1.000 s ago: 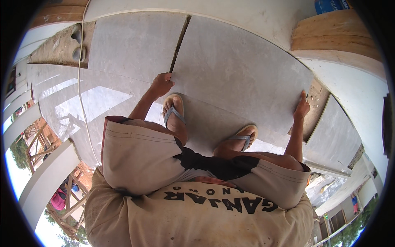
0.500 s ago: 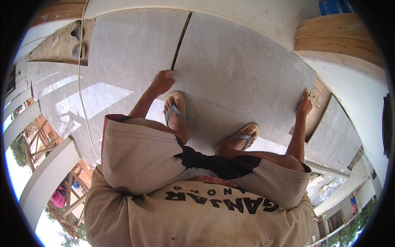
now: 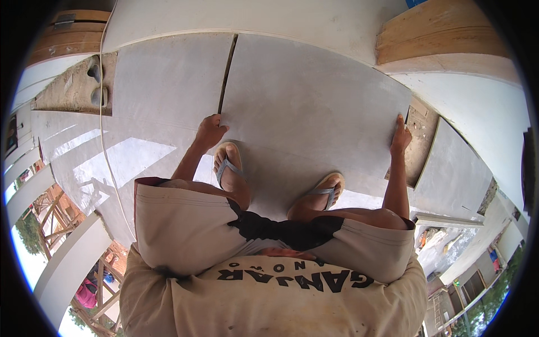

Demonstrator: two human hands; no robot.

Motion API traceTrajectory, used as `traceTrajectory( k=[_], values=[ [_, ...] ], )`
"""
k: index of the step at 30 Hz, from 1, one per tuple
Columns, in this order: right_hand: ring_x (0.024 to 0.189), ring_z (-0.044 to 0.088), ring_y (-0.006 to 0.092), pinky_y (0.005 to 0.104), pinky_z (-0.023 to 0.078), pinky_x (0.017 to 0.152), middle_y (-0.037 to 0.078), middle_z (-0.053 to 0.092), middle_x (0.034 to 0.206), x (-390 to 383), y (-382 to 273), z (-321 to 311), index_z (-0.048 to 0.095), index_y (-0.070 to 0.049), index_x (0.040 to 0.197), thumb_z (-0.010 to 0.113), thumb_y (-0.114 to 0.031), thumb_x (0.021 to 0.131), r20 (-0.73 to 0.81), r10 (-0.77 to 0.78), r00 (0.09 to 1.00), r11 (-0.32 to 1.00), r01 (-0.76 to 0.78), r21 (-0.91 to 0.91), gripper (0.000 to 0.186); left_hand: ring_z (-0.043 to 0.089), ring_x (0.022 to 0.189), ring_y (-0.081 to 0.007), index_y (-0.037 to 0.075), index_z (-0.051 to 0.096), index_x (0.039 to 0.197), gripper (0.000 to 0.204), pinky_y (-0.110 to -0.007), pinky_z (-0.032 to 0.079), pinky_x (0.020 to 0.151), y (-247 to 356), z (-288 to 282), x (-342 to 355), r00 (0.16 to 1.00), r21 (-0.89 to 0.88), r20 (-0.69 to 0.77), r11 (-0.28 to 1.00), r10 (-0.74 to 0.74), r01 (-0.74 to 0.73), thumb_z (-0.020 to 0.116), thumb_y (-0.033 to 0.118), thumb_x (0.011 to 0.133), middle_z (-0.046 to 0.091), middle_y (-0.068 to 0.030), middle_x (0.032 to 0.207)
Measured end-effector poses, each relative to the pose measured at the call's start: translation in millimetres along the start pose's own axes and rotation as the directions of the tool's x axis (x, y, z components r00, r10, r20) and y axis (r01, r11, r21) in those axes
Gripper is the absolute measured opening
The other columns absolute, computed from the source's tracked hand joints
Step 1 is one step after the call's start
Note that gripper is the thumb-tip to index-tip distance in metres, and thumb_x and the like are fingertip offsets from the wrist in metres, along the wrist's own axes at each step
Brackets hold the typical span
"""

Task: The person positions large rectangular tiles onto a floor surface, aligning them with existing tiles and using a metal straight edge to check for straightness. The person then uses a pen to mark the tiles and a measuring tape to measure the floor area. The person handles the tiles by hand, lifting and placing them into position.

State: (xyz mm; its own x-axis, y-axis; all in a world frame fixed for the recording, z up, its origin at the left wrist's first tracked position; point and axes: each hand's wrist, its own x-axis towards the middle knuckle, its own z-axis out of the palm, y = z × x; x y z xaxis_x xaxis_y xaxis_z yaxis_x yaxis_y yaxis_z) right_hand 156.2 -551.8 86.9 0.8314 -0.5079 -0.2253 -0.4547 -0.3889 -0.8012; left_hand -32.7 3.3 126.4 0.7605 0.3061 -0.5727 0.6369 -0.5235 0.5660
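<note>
Before me lies a large grey floor tile (image 3: 314,95), with a dark narrow gap (image 3: 227,73) along its left side. My left hand (image 3: 211,132) is closed at the tile's near left edge by the end of this gap, its fingertips partly hidden. At the opposite edge my right hand (image 3: 401,136) grips the tile, one finger stretched along the edge and the others curled at its side. Beyond the gap lies another grey tile (image 3: 168,76). My sandalled feet (image 3: 230,165) stand between my hands, on tiles nearer to me.
Bare sandy ground (image 3: 420,132) shows right of the tile, followed by a loose-looking tile (image 3: 452,168). A cable (image 3: 105,146) crosses the floor at left, near grey shoes or similar objects (image 3: 96,84). A white wall (image 3: 252,17) and wooden frame (image 3: 443,33) border the far side.
The whole view has shifted, the scene sitting lower and farther left in the picture. Both hands keep their places at the tile's edges; no clear movement of the tile shows.
</note>
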Motion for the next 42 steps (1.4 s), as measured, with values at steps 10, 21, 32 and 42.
traceTrajectory(
  k=[10,21,32,42],
  values=[
    [0.066,0.049,0.0132,0.0303,0.042,0.062,0.005,0.058,0.071,7.3,6.1,-6.8,0.065,0.006,0.087,0.067,-0.046,0.078,0.017,0.063,0.998,0.998,-0.063,-0.009,0.052,0.056,0.075,-0.0141,-0.004,0.059,0.102,0.03,-0.03,0.045,0.069,22.7,-5.2,-10.9,0.995,-0.08,0.1,0.997,-0.011,0.019,0.062,0.008,0.076,0.063,-0.0082,0.083],
    [0.065,0.05,0.0123,0.0298,0.042,0.061,0.005,0.059,0.069,7.4,8.7,-2.9,0.067,0.005,0.086,0.066,-0.049,0.078,0.044,0.095,0.994,0.994,-0.093,-0.053,0.054,0.058,0.079,-0.0134,-0.005,0.058,0.107,0.033,-0.027,0.045,0.07,25.9,-9.4,-13.2,0.994,-0.175,0.102,0.983,-0.043,0.06,0.062,0.008,0.077,0.064,-0.0088,0.089],
    [0.065,0.047,0.0125,0.0291,0.041,0.061,0.004,0.056,0.069,6.6,6.7,7.9,0.064,0.004,0.082,0.067,-0.047,0.078,0.075,0.147,0.986,0.988,-0.144,-0.051,0.052,0.052,0.069,-0.0116,-0.004,0.06,0.092,0.024,-0.027,0.041,0.063,9.2,-9.4,-8.6,0.999,-0.155,0.028,0.987,-0.027,0.031,0.064,0.014,0.076,0.059,-0.0054,0.074],
    [0.074,0.052,0.0168,0.0307,0.043,0.069,0.011,0.061,0.08,6.9,4.5,3.3,0.062,0.01,0.094,0.065,-0.051,0.078,0.128,0.167,0.978,0.984,-0.157,-0.089,0.063,0.05,0.066,-0.0142,-0.005,0.06,0.091,0.035,-0.031,0.041,0.061,6.4,-2.0,-1.4,0.993,-0.063,-0.087,0.996,-0.074,0.069,0.067,0.025,0.075,0.056,-0.0066,0.07]
  ],
)
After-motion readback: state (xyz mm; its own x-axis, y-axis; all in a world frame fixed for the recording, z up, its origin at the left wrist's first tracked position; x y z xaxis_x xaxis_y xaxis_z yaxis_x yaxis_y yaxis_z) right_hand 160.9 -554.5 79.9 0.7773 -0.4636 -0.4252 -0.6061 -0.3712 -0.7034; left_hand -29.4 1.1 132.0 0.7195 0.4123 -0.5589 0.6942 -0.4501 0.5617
